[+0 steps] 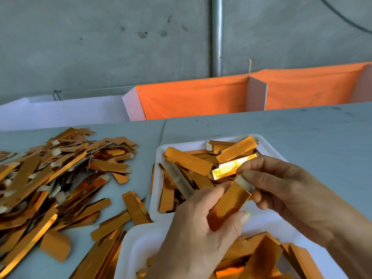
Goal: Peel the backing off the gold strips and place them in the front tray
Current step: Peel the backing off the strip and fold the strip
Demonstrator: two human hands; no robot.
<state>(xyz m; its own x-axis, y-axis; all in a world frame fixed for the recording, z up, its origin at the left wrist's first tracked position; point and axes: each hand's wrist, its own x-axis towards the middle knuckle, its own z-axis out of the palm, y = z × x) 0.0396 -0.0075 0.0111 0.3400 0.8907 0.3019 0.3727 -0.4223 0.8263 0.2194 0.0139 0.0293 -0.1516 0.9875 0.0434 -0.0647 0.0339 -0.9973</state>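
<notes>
You have both hands over the gap between the two white trays, and together they hold one gold strip (229,204). Your left hand (199,234) grips its lower end, thumb on top and fingers curled beneath; your right hand (281,188) pinches the pale tab at its upper end, where a grey-white backing (244,183) shows at the corner of the strip. The strip slants up and to the right, and its upper end hangs above the near edge of the far tray (161,156). That far tray, the landmark here, holds a loose heap of gold strips too overlapped to count, one of them (233,166) catching a bright glare just beyond your right fingertips. The second tray (132,244) sits just nearer to you than the far tray, their rims almost touching, and it also holds gold strips, partly hidden by your hands. Left of the far tray, a large pile of strips (60,178) lies spread across the grey table (302,133), far too many to count, many with pale tabs showing. Beyond the far tray, past the table edge, stand two orange cloth-lined bins (191,99) and one white bin (60,111).
</notes>
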